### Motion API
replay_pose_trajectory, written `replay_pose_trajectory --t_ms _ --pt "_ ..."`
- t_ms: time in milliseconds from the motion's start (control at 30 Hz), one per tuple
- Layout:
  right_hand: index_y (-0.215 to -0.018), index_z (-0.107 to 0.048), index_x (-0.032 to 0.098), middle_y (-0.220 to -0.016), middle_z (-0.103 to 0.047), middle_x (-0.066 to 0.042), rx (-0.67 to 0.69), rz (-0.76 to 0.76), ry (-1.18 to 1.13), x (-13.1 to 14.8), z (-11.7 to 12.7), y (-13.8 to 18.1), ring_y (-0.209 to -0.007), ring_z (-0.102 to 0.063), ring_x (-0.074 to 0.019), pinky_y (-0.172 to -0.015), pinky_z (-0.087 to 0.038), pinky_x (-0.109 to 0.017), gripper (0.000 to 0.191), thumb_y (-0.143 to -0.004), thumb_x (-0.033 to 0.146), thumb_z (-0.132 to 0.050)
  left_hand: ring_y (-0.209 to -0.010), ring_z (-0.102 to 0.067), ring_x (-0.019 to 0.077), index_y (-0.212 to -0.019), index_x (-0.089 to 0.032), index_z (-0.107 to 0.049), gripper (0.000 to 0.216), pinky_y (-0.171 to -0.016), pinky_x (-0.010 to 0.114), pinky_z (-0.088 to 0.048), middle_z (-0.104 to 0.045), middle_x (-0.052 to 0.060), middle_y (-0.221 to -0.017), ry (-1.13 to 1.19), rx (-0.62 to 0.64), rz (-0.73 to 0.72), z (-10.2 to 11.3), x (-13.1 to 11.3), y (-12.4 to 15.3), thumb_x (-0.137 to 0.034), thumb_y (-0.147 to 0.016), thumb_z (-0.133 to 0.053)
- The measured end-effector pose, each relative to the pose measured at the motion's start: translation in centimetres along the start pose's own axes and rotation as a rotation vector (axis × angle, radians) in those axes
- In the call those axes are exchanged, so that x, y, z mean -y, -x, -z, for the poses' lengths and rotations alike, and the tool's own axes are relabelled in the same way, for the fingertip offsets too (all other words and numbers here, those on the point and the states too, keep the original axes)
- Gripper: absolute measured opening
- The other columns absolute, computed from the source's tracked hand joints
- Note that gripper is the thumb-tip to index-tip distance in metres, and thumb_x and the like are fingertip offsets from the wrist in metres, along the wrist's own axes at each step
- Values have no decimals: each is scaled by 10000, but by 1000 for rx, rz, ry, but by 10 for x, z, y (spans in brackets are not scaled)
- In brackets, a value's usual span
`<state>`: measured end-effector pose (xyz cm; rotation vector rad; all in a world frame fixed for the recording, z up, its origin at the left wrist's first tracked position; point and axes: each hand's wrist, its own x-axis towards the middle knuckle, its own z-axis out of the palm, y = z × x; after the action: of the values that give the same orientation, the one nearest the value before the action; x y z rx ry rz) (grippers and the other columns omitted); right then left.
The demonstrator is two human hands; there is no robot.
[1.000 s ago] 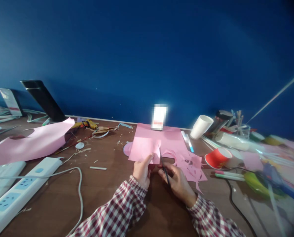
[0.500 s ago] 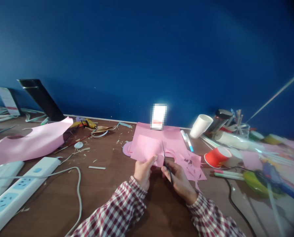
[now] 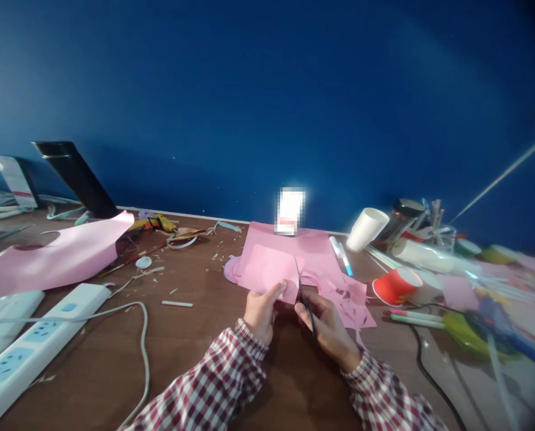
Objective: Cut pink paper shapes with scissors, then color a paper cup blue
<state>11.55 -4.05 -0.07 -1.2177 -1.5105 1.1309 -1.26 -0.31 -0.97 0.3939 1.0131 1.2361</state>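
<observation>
My left hand [image 3: 262, 308] pinches the lower edge of a small pink paper sheet [image 3: 263, 263], thumb on top. In my right hand [image 3: 328, 328] is a pair of dark scissors [image 3: 307, 306], its blades pointing away from me along the sheet's right edge. The fingers behind the scissor handles are partly hidden. Beneath the held sheet lies a larger pink sheet [image 3: 315, 242]. Pink paper cuttings [image 3: 346, 299] with jagged slits spread out to the right of the blades. A pale purple rounded piece [image 3: 231, 270] sticks out at the left.
A white power strip [image 3: 47, 335] and its cord lie at the left, near a curved pink sheet [image 3: 70, 257]. White paper cup [image 3: 367, 230], red paper cup [image 3: 395, 286], marker [image 3: 342, 256] and clutter stand right. A blue wall [image 3: 249, 108] closes off the back.
Both hands stay nearly in place, with the scissors at the right side of the held sheet. The sheet's far part looks slightly flatter now.
</observation>
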Motion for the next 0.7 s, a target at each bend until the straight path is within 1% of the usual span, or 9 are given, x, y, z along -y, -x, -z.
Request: replay_pose_trajectory --t_ms 100,267,433,567,700 --pt "-889 -617 144 -695 -568 -11 -7 -2 19 0 0 0 -595 -499 -126 -531 -398 -217 268 -852 397 -535 -475 -586 122 -791 -89 -670 322 -384 193 -421 -674 51 -641 21 -10 7 -2 -2 2 -220 -527 -801" --pt "-889 -626 143 -713 -585 -16 -17 5 14 0 0 1 -605 -515 -128 -534 -402 -217 270 -849 396 -542 -427 -555 106 -770 -96 -666 313 -362 192 -404 -645 24 -577 5 -21 11 -2 -2 2 -238 -527 -803" --pt "-885 -630 140 -713 -592 -17 -17 10 3 1 0 0 -609 -520 -129 -536 -404 -219 242 -843 367 -558 -508 -601 124 -804 -101 -668 338 -430 200 -462 -670 38 -648 52 11 11 -2 -2 2 -214 -519 -810" --pt "-904 -631 140 -747 -608 -25 -15 21 7 0 1 0 -643 -535 -137 -567 -421 -224 225 -846 345 -562 -474 -581 110 -801 -88 -665 328 -405 189 -445 -660 34 -621 47 7 15 -2 -4 2 -211 -530 -804" --pt "-888 -630 142 -729 -601 -20 -14 20 29 0 1 0 -630 -534 -136 -558 -419 -222 224 -847 350 -558 -453 -570 108 -805 -88 -665 328 -382 184 -426 -652 28 -596 23 -8 20 -3 -4 3 -220 -537 -798"
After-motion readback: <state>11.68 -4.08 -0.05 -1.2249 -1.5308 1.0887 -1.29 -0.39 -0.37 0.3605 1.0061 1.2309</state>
